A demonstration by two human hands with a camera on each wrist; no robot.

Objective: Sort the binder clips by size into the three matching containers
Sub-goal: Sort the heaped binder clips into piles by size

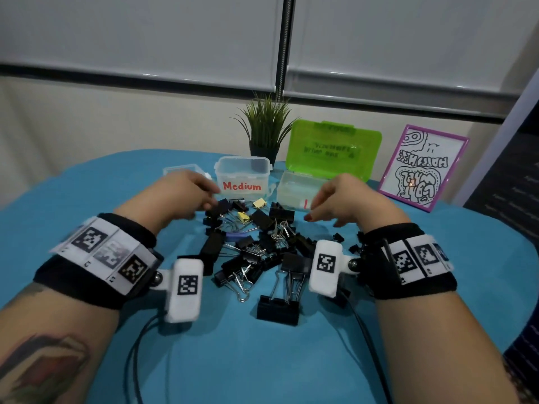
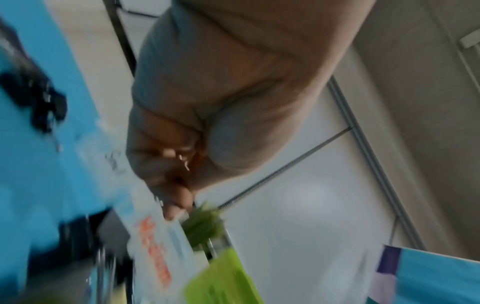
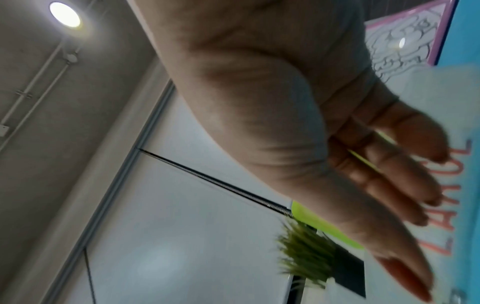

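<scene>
A heap of binder clips (image 1: 256, 246), mostly black and of mixed sizes, lies mid-table on the blue cloth (image 1: 233, 360). Behind it stand a small clear box (image 1: 182, 170), a tub marked "Medium" (image 1: 243, 177) and a clear box (image 1: 294, 189) with a red letter L. My left hand (image 1: 201, 193) hovers at the heap's far left, in front of the Medium tub. In the blurred left wrist view its fingers (image 2: 176, 164) curl around something with metal glints, seemingly a small clip. My right hand (image 1: 320, 205) hangs before the L box, its fingers (image 3: 415, 205) straight and holding nothing.
The L box's green lid (image 1: 332, 150) stands open at the back. A potted plant (image 1: 265, 126) and a purple-framed drawing (image 1: 423, 167) sit at the table's far edge. Black cables (image 1: 140, 345) trail from both wrists across the near cloth.
</scene>
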